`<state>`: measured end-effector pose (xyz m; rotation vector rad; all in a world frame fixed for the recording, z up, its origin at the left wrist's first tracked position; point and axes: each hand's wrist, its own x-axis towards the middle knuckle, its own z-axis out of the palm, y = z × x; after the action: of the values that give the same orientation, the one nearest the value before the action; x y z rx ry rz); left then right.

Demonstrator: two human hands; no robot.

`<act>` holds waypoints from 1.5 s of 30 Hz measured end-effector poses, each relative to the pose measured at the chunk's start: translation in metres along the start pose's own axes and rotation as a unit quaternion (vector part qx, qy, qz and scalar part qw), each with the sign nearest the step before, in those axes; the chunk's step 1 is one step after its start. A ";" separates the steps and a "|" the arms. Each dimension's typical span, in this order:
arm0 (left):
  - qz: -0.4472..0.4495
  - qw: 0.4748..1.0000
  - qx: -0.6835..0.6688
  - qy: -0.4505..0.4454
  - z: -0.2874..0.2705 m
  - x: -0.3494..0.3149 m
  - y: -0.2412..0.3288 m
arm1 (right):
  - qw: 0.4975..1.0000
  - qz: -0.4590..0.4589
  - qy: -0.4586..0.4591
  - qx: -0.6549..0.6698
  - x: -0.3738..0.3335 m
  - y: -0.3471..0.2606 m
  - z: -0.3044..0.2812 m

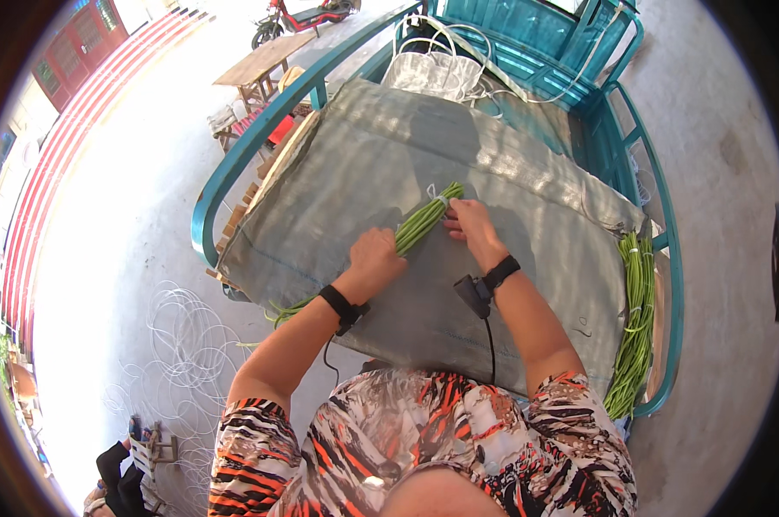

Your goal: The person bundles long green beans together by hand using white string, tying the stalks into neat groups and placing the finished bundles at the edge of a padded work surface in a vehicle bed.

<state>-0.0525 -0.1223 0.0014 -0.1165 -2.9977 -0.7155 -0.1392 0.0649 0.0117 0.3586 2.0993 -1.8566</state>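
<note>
A bundle of long green stems, resembling garlic scapes (419,226), lies slantwise over the grey-green cloth (493,284). My left hand (376,258) is closed around its middle, and the loose lower ends trail out beyond my left forearm. Near the upper end a white tie (441,200) circles the stems, with a small loop standing up. My right hand (471,226) has its fingers bent against the bundle beside this tie; what the fingertips pinch is partly hidden. Farther right, a larger heap of tied green stems (635,319) lies along the cloth's edge.
The cloth covers the bed of a teal metal cart with side rails (208,202). A white woven bag (432,73) sits at its far end. Left of the cart are loose white cord coils (183,340), a wooden table (264,60) and a red scooter (303,17). A seated person shows lower left.
</note>
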 end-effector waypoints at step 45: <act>-0.109 0.910 -0.396 -0.052 -0.048 -0.011 0.010 | 0.911 -0.089 -0.158 0.369 -0.020 0.007 0.041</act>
<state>-0.0383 -0.1352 0.0476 0.1562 -2.6155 -1.9571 -0.1153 0.0251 0.0091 0.0115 1.1900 -2.5671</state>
